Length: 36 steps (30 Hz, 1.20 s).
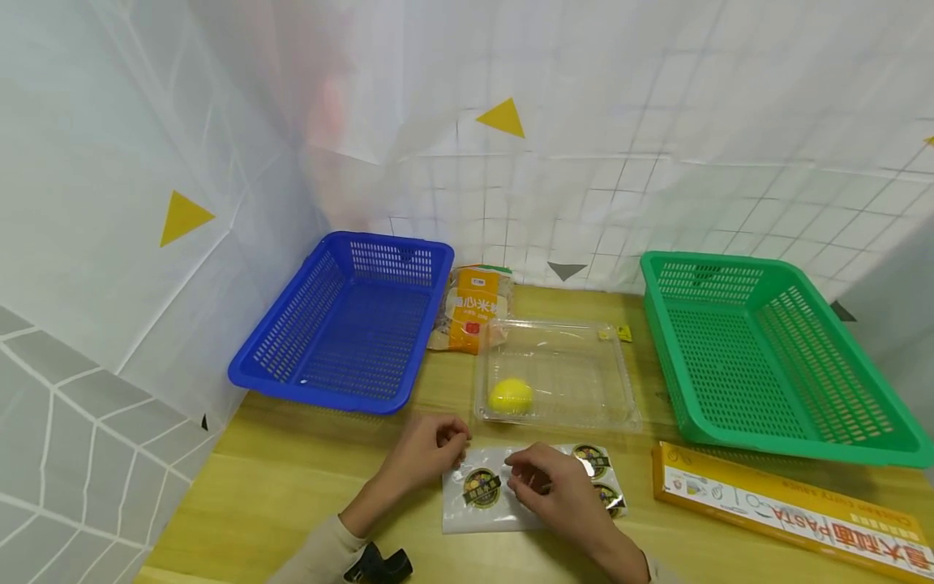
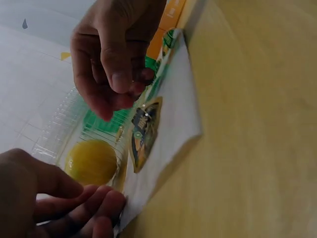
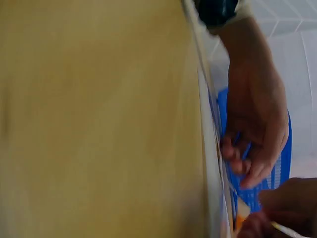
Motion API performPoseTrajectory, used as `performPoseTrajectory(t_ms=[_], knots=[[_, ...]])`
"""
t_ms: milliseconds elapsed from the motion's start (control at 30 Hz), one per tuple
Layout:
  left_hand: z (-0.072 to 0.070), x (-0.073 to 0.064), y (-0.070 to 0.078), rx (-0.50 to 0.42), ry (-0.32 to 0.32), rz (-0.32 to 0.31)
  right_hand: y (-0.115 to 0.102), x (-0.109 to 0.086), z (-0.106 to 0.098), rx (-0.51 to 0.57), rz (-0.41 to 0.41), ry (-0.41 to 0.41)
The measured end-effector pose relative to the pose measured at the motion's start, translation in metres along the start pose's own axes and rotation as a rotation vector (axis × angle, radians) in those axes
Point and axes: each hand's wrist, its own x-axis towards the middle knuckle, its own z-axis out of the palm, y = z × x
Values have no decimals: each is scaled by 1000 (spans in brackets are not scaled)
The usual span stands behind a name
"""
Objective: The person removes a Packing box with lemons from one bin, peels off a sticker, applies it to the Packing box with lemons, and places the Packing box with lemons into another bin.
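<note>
A white sheet of round dark stickers (image 1: 481, 488) lies on the wooden table before me. My left hand (image 1: 430, 446) is at its upper left corner, fingers loosely bent; no held thing shows in them, and whether they touch the sheet is unclear. Over the middle of the sheet hovers my right hand (image 1: 565, 491). In the left wrist view the right hand (image 2: 116, 59) has thumb and forefinger apart, with nothing visible between them. Just beyond the sheet stands a clear plastic container (image 1: 576, 381) with a yellow lemon-like fruit (image 1: 511, 397) at its front left.
A blue basket (image 1: 346, 397) stands at the left, a green basket (image 1: 773, 448) at the right. Behind the container leans an orange-labelled food bag (image 1: 474, 304). A long yellow pasta box (image 1: 788, 511) lies in front of the green basket. A white sheet wall (image 1: 569, 195) closes the back.
</note>
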Motion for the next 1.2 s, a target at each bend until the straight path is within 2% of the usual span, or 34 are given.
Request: performPoseTrajectory(t_ms=[67,200,333,467,567,700,800,933,1067,1133,1200], knots=[[1,-1,-1,46,-36,24,2,-1,6,-32,7,-41],[2,-2,-3,149,-65,75,4,-6,15,-106,41,-88],[2,-2,-3,166,-93,93,5,-10,23,-136,80,-66],[3,-2,-4,181,-108,124,6,-12,27,-79,84,4],[3,-3,-5,173,-105,136,4,-12,26,26,127,25],[2,-4,0,76,-83,78,-1,-8,18,211,265,40],[-1,-4,9,-95,-97,14,-5,-1,9,332,363,71],[-5,-5,20,-277,-147,-11,-13,7,-2,453,469,102],[-6,-4,26,-336,-158,2,-21,15,-11,502,545,109],[-6,-2,29,-363,-149,2,-23,19,-15,498,553,103],[-6,1,34,-376,-134,-1,-24,22,-20,476,523,102]])
